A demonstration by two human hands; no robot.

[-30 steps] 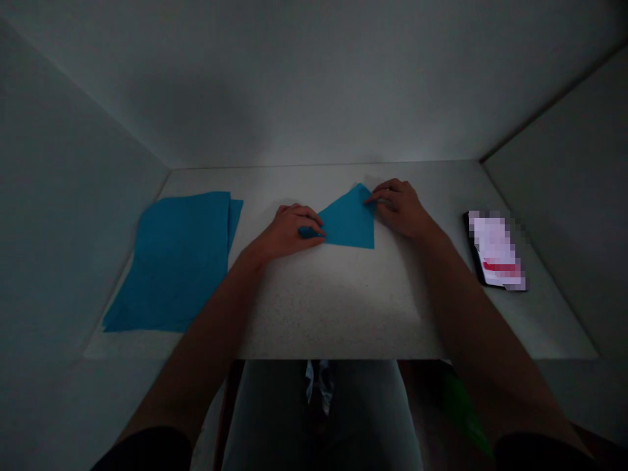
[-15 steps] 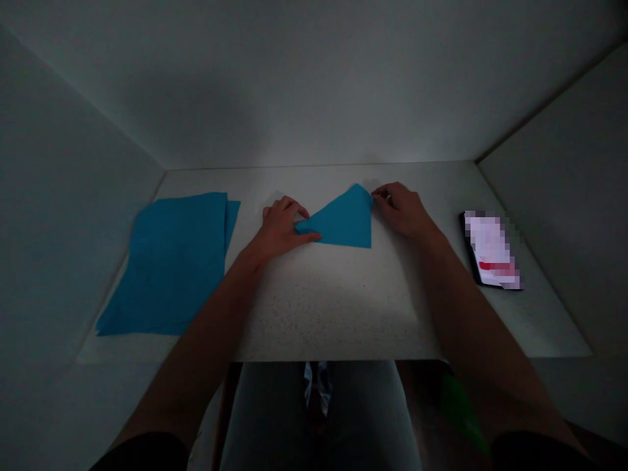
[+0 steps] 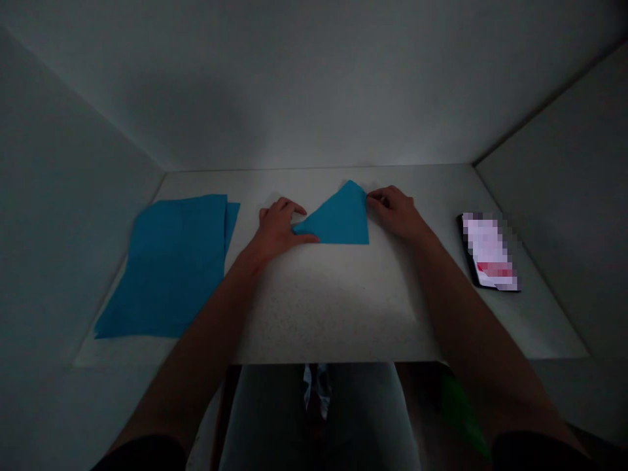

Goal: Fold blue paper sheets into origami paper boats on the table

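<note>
A blue sheet folded into a triangle (image 3: 341,219) lies flat on the white speckled table (image 3: 333,301), a little beyond its middle. My left hand (image 3: 277,229) rests at the triangle's left tip, fingers curled, thumb and fingertips pinching that corner against the table. At the triangle's upper right corner my right hand (image 3: 396,212) has its fingers bent and pressed on the paper's edge. Both forearms reach in from the bottom of the view.
A stack of flat blue sheets (image 3: 171,265) lies on the table's left side. A phone (image 3: 488,252) with a lit screen lies at the right. Pale walls close in the table at the back and both sides. My lap shows below the front edge.
My left hand has slid left off the triangle, uncovering its left tip. The triangle and my right hand have shifted slightly left and away.
</note>
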